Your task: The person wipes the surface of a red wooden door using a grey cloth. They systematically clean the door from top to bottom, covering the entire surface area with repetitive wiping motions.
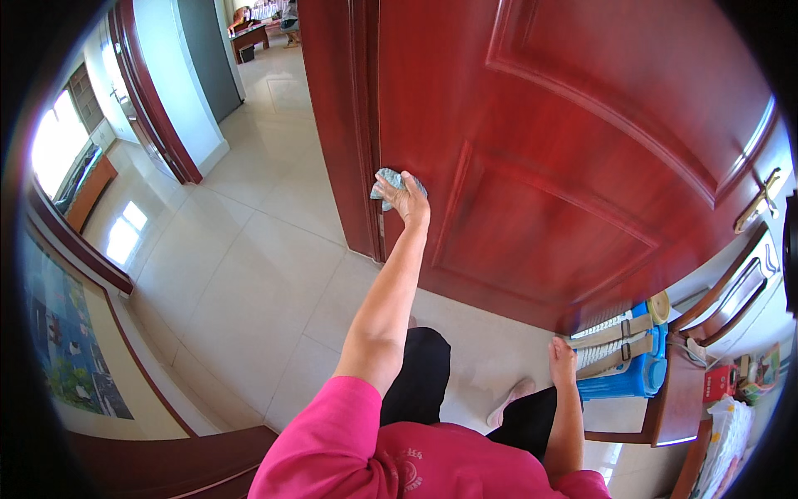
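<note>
With fingers spread, my left hand (408,201) presses a grey-green cloth (388,181) against the hinge-side edge of a red-brown panelled wooden door (536,206), beside its frame (343,125). My right hand (562,358) hangs low at the right, its fingers curled, near the door's bottom edge and the straps of a blue plastic tank (623,383). I see nothing in the right hand, though its palm is hidden. A brass-coloured lever handle (760,199) sits at the door's far right edge.
A wooden chair (686,393) stands behind the tank at the right, with boxes and bags beyond it. Pale floor tiles (262,249) run along the left to another doorway. A framed picture (75,337) is at the lower left. A person's legs (290,31) show in the far room.
</note>
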The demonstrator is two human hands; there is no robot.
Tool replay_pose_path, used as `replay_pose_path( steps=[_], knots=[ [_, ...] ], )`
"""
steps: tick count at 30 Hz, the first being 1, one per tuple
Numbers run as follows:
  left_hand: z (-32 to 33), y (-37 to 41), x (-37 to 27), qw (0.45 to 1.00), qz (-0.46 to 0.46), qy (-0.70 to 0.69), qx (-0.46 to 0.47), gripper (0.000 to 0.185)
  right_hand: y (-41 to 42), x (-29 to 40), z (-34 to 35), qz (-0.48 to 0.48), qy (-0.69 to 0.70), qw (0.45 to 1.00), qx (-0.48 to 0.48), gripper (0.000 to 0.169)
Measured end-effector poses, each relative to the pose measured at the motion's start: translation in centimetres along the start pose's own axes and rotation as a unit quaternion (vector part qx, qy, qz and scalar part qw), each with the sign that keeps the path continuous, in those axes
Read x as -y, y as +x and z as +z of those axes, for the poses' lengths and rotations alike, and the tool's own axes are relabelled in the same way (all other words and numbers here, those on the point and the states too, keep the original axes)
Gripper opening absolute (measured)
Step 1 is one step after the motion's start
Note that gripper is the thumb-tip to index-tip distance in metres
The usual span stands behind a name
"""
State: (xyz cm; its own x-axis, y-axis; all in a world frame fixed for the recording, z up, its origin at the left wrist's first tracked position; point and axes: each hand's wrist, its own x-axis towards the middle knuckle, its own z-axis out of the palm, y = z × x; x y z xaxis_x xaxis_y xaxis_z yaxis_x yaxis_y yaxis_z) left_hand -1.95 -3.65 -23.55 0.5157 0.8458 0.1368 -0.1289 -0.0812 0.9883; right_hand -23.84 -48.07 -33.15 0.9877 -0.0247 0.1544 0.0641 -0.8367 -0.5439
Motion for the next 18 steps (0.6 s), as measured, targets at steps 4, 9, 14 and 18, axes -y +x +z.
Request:
replay_pose_path(
  steps=[4,9,14,18],
  knots=[
    [1.3,-2.2,-9.5,0.990,0.110,-0.058,0.066,0.078,-0.4,1.1,-0.4,-0.045,-0.018,0.999,-0.014,0.021],
    [2.4,-2.4,-19.7,0.890,0.436,0.110,0.076,0.073,-0.8,1.8,-0.5,-0.045,-0.045,0.998,-0.005,0.022],
    [0.9,-3.7,-15.1,0.798,0.535,0.242,0.136,0.071,-1.0,1.9,-1.1,-0.058,-0.045,0.997,-0.017,0.023],
    [-0.9,-6.3,-7.0,0.774,0.501,0.325,0.212,0.078,-1.5,0.5,-1.0,-0.054,-0.049,0.997,-0.004,0.022]
  ],
)
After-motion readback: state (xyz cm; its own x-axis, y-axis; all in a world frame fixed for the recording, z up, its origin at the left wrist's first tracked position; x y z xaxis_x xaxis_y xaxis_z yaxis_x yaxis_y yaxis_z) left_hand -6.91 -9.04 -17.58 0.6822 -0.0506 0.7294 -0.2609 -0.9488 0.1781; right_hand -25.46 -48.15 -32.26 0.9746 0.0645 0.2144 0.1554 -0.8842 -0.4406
